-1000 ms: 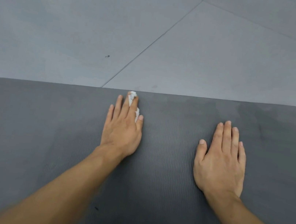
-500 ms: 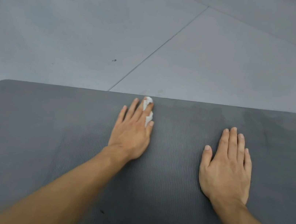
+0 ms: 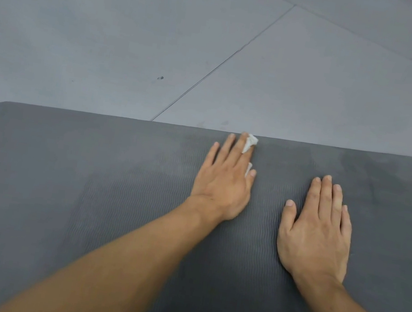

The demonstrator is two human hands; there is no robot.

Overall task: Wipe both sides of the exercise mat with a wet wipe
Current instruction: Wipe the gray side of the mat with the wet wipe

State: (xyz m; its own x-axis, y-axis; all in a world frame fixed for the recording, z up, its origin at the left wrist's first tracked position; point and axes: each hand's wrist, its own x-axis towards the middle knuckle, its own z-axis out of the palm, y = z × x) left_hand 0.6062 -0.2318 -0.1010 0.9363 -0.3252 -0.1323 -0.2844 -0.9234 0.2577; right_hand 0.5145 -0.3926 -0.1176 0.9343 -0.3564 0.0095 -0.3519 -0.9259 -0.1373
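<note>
1. Exercise mat [image 3: 35, 183]: dark grey with a fine wavy rib, lying flat on the floor. Its far edge runs straight across the view, and a rounded corner shows at the far left.
2. Left hand [image 3: 225, 182]: palm down on the mat, fingers extended and slightly spread, fingertips reaching the far edge. Nothing is clenched; the flat fingers press the wipe against the mat.
3. Wet wipe [image 3: 250, 142]: small, white and crumpled, mostly hidden beneath the left fingers. One tuft shows by the fingertips right at the mat's far edge, and a smaller bit shows between forefinger and thumb.
4. Right hand [image 3: 318, 231]: palm down on the mat, just to the right of the left hand and nearer the viewer. The fingers are straight and close together with the thumb set apart. It is relaxed and grasps nothing.
5. Darker patches [image 3: 374, 167]: irregular blotches on the mat surface along the far edge, right of the wipe.
6. Floor [image 3: 84, 31]: pale grey slabs beyond the mat. A thin seam [image 3: 224, 59] runs diagonally down to the mat's far edge, and a dark speck [image 3: 161, 77] lies left of it.
</note>
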